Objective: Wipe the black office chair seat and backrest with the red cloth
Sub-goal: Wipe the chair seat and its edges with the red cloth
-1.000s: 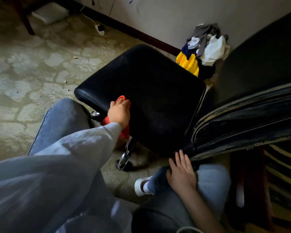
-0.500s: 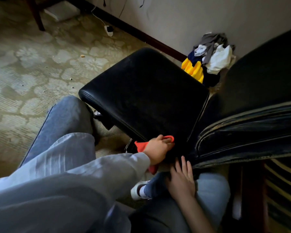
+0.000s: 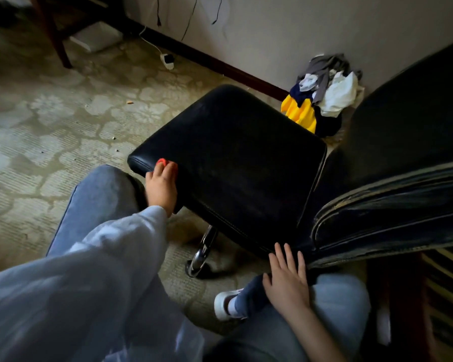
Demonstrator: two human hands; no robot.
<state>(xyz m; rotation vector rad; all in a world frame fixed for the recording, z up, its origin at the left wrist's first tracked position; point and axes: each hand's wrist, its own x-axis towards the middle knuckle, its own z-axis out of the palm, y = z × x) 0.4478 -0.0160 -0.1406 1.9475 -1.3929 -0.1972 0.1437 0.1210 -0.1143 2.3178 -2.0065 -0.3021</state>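
L hand (image 3: 160, 188) slid red cloth (image 3: 162, 161) along seat (image 3: 236, 158), clothes pile (image 3: 322, 95) beyond

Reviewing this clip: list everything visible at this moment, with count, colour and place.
office chair seat: 1, black, centre
backrest: 1, black, right of the seat
red cloth: 1, red, seat's left corner, mostly hidden under the fingers
chair base leg: 1 visible, chrome, below the seat's near edge
clothes pile: 1, yellow, white, grey, navy, on the floor by the wall
plug adapter: 1, white, on the floor by the baseboard
furniture leg: 1, dark wood, top left
shoe: 1, white, on the floor, bottom centre
left hand: grey sleeve, holds the cloth on the seat
right hand: bare forearm, flat on the jeans knee
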